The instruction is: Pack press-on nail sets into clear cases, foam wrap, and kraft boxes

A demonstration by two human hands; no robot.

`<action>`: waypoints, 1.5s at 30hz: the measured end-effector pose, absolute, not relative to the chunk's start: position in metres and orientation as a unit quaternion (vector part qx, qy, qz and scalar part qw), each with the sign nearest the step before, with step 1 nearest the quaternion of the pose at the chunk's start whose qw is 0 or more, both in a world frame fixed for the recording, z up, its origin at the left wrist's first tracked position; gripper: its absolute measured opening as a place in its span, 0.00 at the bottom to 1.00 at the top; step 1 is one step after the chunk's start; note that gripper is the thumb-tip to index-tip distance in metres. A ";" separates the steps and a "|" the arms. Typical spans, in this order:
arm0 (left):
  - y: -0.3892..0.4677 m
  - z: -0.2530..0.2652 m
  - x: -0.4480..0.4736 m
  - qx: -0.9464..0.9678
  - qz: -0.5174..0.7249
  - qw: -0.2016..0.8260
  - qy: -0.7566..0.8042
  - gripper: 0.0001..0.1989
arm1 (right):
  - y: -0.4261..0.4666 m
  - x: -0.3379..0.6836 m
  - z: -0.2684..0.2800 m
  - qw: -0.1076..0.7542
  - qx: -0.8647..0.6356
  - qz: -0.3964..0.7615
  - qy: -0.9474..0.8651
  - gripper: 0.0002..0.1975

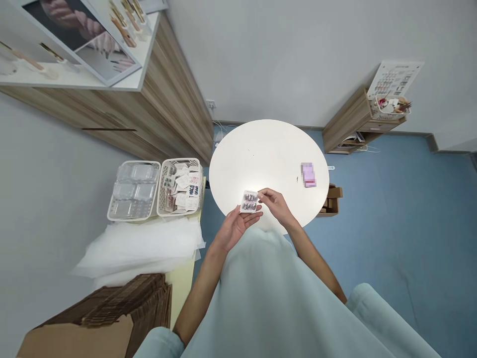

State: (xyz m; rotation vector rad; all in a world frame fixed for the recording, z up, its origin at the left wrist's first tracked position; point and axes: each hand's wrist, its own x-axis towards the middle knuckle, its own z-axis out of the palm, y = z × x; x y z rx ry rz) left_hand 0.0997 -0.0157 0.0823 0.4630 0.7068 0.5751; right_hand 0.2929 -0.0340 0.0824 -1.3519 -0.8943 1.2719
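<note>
A small pack of press-on nails point(249, 201), with dark patterned nails in two rows on white, is held over the near edge of the round white table point(276, 149). My left hand point(236, 224) holds it from below, palm up, thumb at its lower left and fingers reaching under it. My right hand point(275, 203) is closed at the pack's upper right edge, thumb and fingertips pinched against it. Whether something thin sits between those fingertips is too small to make out.
A purple packet point(308, 175) lies at the table's right. On the left stand a basket of nail packs point(201, 199) and a basket of clear plastic boxes point(111, 211), near white wrapping sheets point(145, 243) and folded cardboard point(85, 333). A wooden cabinet point(182, 99) rises behind.
</note>
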 end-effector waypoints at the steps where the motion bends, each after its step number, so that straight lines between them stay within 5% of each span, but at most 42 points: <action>1: -0.016 0.082 0.100 0.228 0.279 0.865 0.349 0.31 | -0.034 0.291 0.081 0.518 -0.570 0.523 -0.365 0.18; 18: -0.020 0.073 0.080 0.519 0.362 0.540 0.555 0.28 | -0.046 0.246 0.093 0.502 -0.677 0.430 -0.323 0.13; 26: -0.016 0.067 0.067 0.406 0.401 0.604 0.556 0.20 | -0.041 0.250 0.085 0.497 -0.670 0.455 -0.312 0.13; 38: -0.014 0.085 0.058 0.270 0.311 0.831 0.373 0.31 | -0.041 0.253 0.100 0.492 -0.620 0.511 -0.336 0.14; 45: -0.020 0.090 0.068 0.274 0.301 0.839 0.360 0.35 | -0.044 0.252 0.098 0.494 -0.589 0.537 -0.347 0.14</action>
